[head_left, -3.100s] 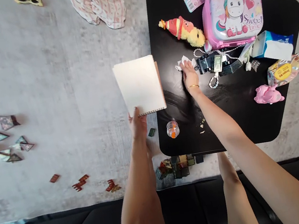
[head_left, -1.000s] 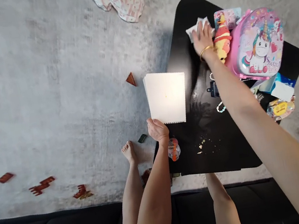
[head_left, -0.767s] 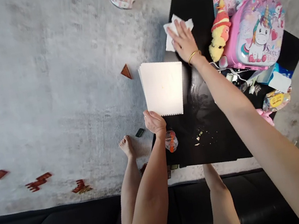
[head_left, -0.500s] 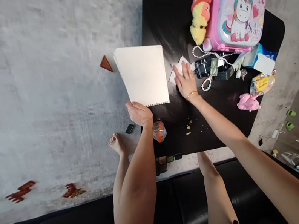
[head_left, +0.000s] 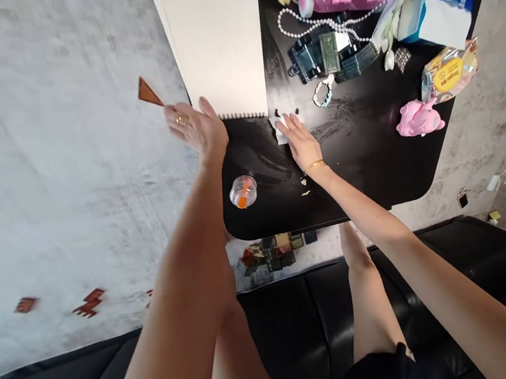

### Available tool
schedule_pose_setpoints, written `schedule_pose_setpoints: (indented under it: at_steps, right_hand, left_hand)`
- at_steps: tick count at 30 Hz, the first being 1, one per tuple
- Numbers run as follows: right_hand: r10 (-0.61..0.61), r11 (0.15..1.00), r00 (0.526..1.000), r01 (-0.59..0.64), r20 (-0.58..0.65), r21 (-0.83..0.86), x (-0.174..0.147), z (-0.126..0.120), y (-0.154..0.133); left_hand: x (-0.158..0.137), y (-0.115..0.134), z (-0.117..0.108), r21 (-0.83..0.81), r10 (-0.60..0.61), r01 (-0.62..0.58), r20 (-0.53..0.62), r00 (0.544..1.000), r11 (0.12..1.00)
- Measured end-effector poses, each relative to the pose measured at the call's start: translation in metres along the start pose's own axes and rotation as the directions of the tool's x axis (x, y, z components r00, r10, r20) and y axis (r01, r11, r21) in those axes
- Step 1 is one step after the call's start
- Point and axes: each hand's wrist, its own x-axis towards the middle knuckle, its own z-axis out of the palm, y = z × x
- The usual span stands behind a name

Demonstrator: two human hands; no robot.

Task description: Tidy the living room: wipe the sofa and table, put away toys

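Tissue (head_left: 281, 135), a crumpled white paper one, has just come down toward 6 o'clock on the glossy black round-cornered table (head_left: 373, 156). Half a second ago it was beside the dark plastic toy vehicle (head_left: 305, 61); now it's just below the cream-paged spiral notebook (head_left: 214, 47). Bare right hand (head_left: 302, 142) has it bunched under gently bent fingers, pinned to the tabletop. Looks like wiping to me, and that shift brings it near the small pale crumbs (head_left: 306, 193), between 5 and 6 o'clock from it and not touched.

Notebook's gone up toward 12, further from the clear plastic cup with orange bits (head_left: 243, 192). Left hand (head_left: 194, 128) has loosened from its tighter curl: fingers fairly spread, thumb at the notebook's 7 o'clock corner. Can't tell if it's actually gripping.

Edges: notebook runs along the table's 9 o'clock side, can't tell if it overhangs. Cup sits near the 7 o'clock corner, so I'd go easy there. Toward 1 to 2 o'clock is tight, with the vehicle and a white-and-blue beaded bracelet (head_left: 329, 94). Most room is toward 3, over to the shiny pink pig-shaped toy (head_left: 418, 118).
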Motion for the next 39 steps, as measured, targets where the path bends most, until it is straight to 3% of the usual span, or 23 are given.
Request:
schedule_pose_setpoints:
  at_steps: [2,4,7,10,13,16,20,22,24,26,28,30,32,35,37,39]
  right_hand:
    - [0.031,1.000,0.998,-0.030,0.061,-0.003,-0.005,0.008,0.001]
    - [0.032,0.999,0.990,-0.034,0.139,0.014,-0.034,0.011,0.007]
    - [0.059,0.997,0.982,-0.066,0.180,0.033,-0.090,0.006,0.014]
    - [0.013,0.998,0.989,-0.022,0.144,0.065,-0.112,0.008,0.001]
    - [-0.037,0.994,0.991,0.023,0.132,0.108,-0.096,0.022,-0.022]
    - [0.008,0.991,0.987,-0.029,0.159,0.132,-0.085,0.032,-0.024]
    - [0.246,0.962,0.957,-0.261,0.153,0.085,-0.104,0.027,-0.003]
    - [0.303,0.948,0.947,-0.311,0.108,0.068,-0.110,0.025,-0.009]
    - [0.182,0.977,0.979,-0.191,0.097,0.098,-0.104,0.034,-0.034]
    - [-0.004,0.990,0.994,-0.012,0.114,0.137,-0.091,0.051,-0.068]
    - [-0.099,0.985,0.985,0.077,0.141,0.152,-0.082,0.071,-0.092]
    - [-0.105,0.985,0.981,0.080,0.162,0.152,-0.086,0.085,-0.094]
    - [-0.054,0.989,0.984,0.030,0.169,0.146,-0.105,0.088,-0.072]
    - [0.129,0.984,0.984,-0.143,0.127,0.110,-0.145,0.072,-0.013]
    - [0.289,0.952,0.956,-0.292,0.052,0.086,-0.166,0.056,0.020]
    - [0.378,0.924,0.925,-0.376,-0.026,0.075,-0.177,0.043,0.034]
  left_hand:
    - [0.003,0.015,-0.005,0.018,0.000,-0.001,0.044,0.999,1.000]
    - [-0.011,0.014,-0.022,-0.007,0.024,-0.023,0.121,0.992,1.000]
    - [-0.060,-0.020,-0.061,-0.196,0.126,-0.075,0.262,0.957,0.978]
    - [-0.120,-0.069,-0.082,-0.297,0.199,-0.107,0.302,0.932,0.949]
    - [-0.159,-0.100,-0.072,-0.131,0.283,-0.253,0.333,0.899,0.958]
    - [-0.169,-0.106,-0.052,-0.033,0.305,-0.315,0.357,0.883,0.949]
    - [-0.158,-0.090,-0.056,-0.066,0.323,-0.317,0.282,0.904,0.946]
    - [-0.148,-0.073,-0.067,-0.100,0.352,-0.338,0.227,0.908,0.936]
    - [-0.135,-0.051,-0.075,-0.140,0.421,-0.399,0.210,0.882,0.906]
    - [-0.120,-0.025,-0.072,-0.162,0.512,-0.486,0.246,0.823,0.859]
    - [-0.107,0.000,-0.056,-0.152,0.575,-0.559,0.318,0.754,0.815]
    - [-0.098,0.020,-0.031,-0.145,0.592,-0.589,0.395,0.702,0.795]
    - [-0.095,0.033,-0.005,-0.156,0.580,-0.577,0.433,0.689,0.802]
    - [-0.098,0.043,0.026,-0.194,0.541,-0.511,0.423,0.727,0.838]
    - [-0.101,0.046,0.037,-0.204,0.524,-0.485,0.408,0.748,0.851]
    - [-0.105,0.044,0.043,-0.210,0.540,-0.498,0.366,0.758,0.841]
